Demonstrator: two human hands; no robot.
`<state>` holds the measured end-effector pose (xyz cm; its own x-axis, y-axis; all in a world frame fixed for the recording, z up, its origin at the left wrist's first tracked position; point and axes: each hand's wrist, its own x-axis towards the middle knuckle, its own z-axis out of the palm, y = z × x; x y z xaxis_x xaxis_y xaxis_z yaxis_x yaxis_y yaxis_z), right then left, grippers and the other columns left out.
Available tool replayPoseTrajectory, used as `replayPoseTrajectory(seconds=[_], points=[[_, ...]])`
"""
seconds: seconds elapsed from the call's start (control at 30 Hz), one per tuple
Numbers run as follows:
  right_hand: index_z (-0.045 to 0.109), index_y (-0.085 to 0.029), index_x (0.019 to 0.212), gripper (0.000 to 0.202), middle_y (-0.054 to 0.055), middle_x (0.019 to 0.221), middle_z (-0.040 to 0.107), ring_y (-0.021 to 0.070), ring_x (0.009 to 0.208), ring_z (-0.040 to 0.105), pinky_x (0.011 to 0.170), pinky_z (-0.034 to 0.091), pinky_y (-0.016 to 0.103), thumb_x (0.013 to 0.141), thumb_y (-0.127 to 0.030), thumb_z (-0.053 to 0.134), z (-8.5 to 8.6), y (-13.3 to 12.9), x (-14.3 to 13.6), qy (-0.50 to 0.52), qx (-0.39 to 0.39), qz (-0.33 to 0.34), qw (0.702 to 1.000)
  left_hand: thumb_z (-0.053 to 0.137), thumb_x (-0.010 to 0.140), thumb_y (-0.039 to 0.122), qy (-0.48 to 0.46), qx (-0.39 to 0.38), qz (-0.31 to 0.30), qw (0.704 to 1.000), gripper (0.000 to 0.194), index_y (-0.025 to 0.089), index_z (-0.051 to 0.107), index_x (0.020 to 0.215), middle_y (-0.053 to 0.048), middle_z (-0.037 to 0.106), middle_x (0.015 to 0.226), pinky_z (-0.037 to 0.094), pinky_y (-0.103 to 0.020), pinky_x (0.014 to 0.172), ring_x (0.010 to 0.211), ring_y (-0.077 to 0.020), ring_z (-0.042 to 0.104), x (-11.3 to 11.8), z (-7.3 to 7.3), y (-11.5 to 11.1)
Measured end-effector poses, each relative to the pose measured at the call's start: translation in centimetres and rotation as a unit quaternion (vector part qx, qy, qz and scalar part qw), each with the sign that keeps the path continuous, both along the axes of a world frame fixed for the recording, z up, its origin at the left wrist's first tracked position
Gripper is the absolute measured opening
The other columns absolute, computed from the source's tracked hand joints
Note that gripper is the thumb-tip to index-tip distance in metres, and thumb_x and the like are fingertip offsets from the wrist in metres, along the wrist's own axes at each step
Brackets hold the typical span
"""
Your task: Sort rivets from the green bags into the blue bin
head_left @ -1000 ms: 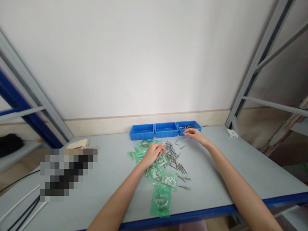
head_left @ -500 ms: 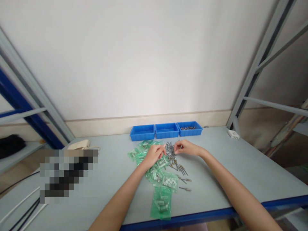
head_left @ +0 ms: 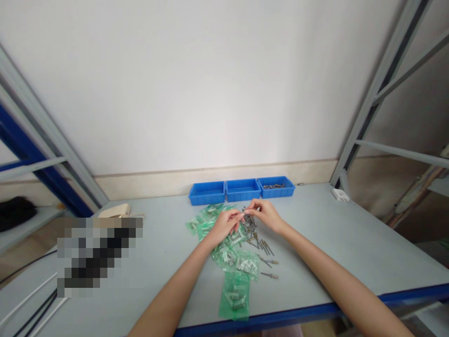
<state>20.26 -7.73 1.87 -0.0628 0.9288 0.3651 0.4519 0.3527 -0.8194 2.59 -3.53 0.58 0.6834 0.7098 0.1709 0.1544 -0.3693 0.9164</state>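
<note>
My left hand [head_left: 228, 224] is over the green plastic bags [head_left: 210, 224], its thumb and fingers closed in a pinch; what is in them is too small to make out. Close against it, my right hand [head_left: 262, 213] has its fingertips pinched together too, and their content is hidden. Below and between the hands lies a pile of metal blind rivets [head_left: 250, 227] with long thin stems. Several rivets have spread toward me, one lying alone [head_left: 269, 275]. The bags hold small light-coloured parts, and the nearest bag [head_left: 235, 297] is close to the table's front edge.
Three blue bins stand in a row near the wall: left bin [head_left: 207, 199], middle bin [head_left: 243, 194] and right bin [head_left: 280, 192], which contains rivets. A cream-coloured object [head_left: 114, 211] and cables lie on the left. At the far right sits a white socket-like block [head_left: 340, 194].
My right hand has moved left from the right side of the rivet pile, and its fingertips now meet those of my left hand. My left hand has barely shifted.
</note>
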Motion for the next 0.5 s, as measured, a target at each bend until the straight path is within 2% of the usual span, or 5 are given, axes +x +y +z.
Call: replayPoseTrajectory(seconds=[0.1,0.23,0.37,0.5], points=[[0.061,-0.018,0.068,0.026,0.002,0.07,0.066,0.0158,0.065,0.055,0.062,0.037,0.026,0.079,-0.041,0.058,0.13,-0.26,-0.02,-0.076,0.016,-0.05,0.996,0.044,0.081,0.053,-0.006,-0.002,0.011,1.0,0.041,0.014,0.054,0.071,0.005,0.046,0.043,0.027,-0.02,0.039,0.036,-0.008,0.037,0.03,0.0,0.11],[0.059,-0.018,0.065,0.032,0.0,0.06,0.063,0.0132,0.055,0.051,0.057,0.033,0.024,0.084,-0.042,0.051,0.05,-0.33,-0.09,-0.111,-0.002,-0.046,0.993,0.043,0.082,0.052,-0.014,0.017,0.041,0.999,0.04,0.016,0.049,0.066,0.005,0.044,0.042,0.027,-0.02,0.041,0.037,-0.0083,0.036,0.11,0.05,0.06],[0.058,-0.017,0.061,0.036,0.0,0.057,0.062,0.012,0.052,0.049,0.055,0.033,0.024,0.085,-0.042,0.048,-0.31,-0.11,-0.16,-0.095,-0.019,-0.013,0.995,0.044,0.081,0.052,-0.005,0.068,0.084,0.994,0.043,0.017,0.043,0.057,0.006,0.037,0.043,0.024,-0.021,0.044,0.04,-0.0079,0.033,0.17,0.05,0.1],[0.059,-0.018,0.072,0.023,0.0,0.066,0.063,0.0123,0.055,0.052,0.056,0.038,0.023,0.081,-0.038,0.054,-0.83,0.36,-0.14,-0.03,-0.015,0.003,0.999,0.046,0.08,0.052,-0.016,0.065,0.1,0.993,0.04,0.017,0.044,0.06,0.006,0.036,0.045,0.024,-0.021,0.045,0.042,-0.0082,0.033,0.16,0.06,0.16]])
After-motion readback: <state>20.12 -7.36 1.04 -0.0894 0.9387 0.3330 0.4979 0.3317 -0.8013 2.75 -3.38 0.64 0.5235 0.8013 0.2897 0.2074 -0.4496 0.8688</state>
